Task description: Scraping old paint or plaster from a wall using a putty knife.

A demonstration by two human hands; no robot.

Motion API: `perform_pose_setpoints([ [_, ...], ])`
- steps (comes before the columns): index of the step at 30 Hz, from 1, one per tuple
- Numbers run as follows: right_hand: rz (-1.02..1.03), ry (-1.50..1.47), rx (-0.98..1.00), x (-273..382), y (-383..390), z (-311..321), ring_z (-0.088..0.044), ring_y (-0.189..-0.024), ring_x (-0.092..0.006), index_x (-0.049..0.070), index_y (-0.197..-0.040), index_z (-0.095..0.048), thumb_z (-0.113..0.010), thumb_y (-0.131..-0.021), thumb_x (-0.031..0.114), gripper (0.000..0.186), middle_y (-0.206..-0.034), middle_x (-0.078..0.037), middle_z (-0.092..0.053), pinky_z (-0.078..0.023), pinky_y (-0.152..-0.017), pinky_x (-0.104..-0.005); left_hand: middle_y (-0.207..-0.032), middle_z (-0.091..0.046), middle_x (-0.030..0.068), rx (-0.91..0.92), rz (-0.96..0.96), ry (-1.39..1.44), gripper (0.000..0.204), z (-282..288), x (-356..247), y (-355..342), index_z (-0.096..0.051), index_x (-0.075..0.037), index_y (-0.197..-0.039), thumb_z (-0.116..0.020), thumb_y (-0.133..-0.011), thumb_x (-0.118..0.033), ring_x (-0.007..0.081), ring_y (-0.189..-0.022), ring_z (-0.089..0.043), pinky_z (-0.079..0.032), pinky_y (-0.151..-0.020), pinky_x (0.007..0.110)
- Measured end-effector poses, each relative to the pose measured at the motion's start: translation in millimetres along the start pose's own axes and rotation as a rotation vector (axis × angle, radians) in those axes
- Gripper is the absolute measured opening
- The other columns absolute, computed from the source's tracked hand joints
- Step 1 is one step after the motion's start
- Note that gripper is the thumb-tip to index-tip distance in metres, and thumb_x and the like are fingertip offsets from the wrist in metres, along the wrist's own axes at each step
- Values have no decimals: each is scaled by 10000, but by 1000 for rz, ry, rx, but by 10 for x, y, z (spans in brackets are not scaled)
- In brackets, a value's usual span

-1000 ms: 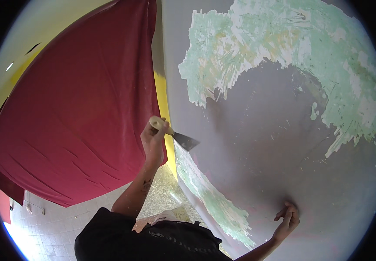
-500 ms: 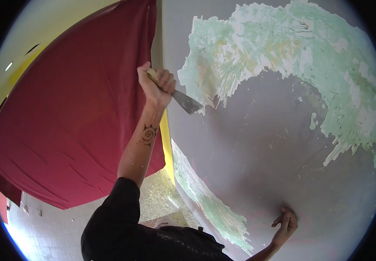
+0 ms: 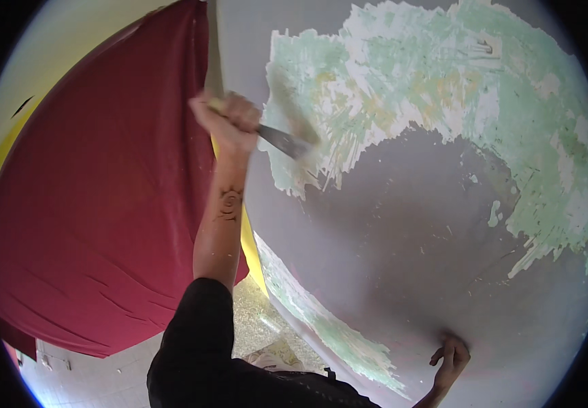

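My left hand [image 3: 229, 122] is closed around the handle of a putty knife [image 3: 283, 141], its metal blade pointing right and slightly down. The blade is smeared by motion. Its tip lies over the left part of a large pale green and white bared patch [image 3: 402, 81] on a grey wall [image 3: 389, 224], and a shadow falls beside it. Whether the edge touches the wall cannot be told. Low on the right, my right hand [image 3: 451, 360] rests its bent fingertips on the grey paint, fingers a little apart and nothing visible in them.
A dark red sheet [image 3: 103, 204] hangs along the left, close to my left arm. Between sheet and wall shows a yellow strip [image 3: 253, 262]. Another bared patch [image 3: 338, 326] runs low along the wall. Below lie a speckled floor area [image 3: 256, 309] and pale tiles [image 3: 96, 377].
My left hand and the putty knife have moved up along the wall, from the bared patch's lower left edge onto the patch. The view has shifted; my right hand stays against the wall.
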State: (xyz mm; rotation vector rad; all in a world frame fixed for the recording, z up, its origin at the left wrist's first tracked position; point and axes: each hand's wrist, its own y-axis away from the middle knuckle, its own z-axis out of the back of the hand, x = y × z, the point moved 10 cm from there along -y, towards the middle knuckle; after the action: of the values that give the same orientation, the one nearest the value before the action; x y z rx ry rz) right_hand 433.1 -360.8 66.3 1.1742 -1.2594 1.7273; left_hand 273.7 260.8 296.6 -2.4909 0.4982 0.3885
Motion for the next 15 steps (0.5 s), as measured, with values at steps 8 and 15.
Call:
perform_pose_setpoints([
  [8,3,38,-46,74,10,1,-513,-394,-123,-51,-910,-665,-567,-948,142,220,-837,-120,-672,-376,-354,-248,-464,-163,-63,-89,215,168,507,191,457,-9,-209,-204,-526,-494,-806,-516,106,-420,-103,-107,-412,284],
  [15,36,26,-91,159,14,-60,-509,-383,-122,-51,-883,-671,-580,-936,140,218,-751,-107,-662,-374,-348,-249,-432,-189,-75,-39,89,42,522,147,237,133,-241,-209,-496,-436,-826,-563,95,-380,-144,-121,-371,263],
])
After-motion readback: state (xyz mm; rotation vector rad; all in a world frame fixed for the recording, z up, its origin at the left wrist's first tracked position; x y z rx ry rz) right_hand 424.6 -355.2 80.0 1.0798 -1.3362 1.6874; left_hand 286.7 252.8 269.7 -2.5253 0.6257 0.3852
